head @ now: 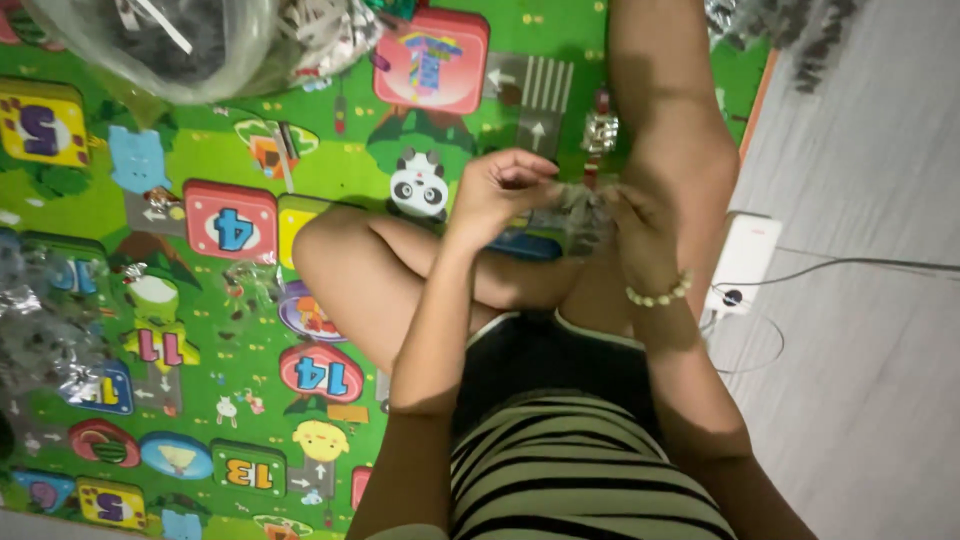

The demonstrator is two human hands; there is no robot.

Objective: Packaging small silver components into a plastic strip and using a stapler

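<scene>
I sit cross-legged on a colourful play mat [200,160]. My left hand [500,190] and my right hand [640,235] are raised together above my knees, both pinching a small crinkled clear plastic packet [585,215] with something dark inside. A white bead bracelet [660,293] circles my right wrist. What the packet holds is too blurred to tell.
A large clear plastic bag [160,45] of dark items lies at the top left. More shiny clear packets [45,340] lie at the mat's left edge and top right [770,25]. A white power adapter [745,262] with cables rests on the grey floor [870,400] to the right.
</scene>
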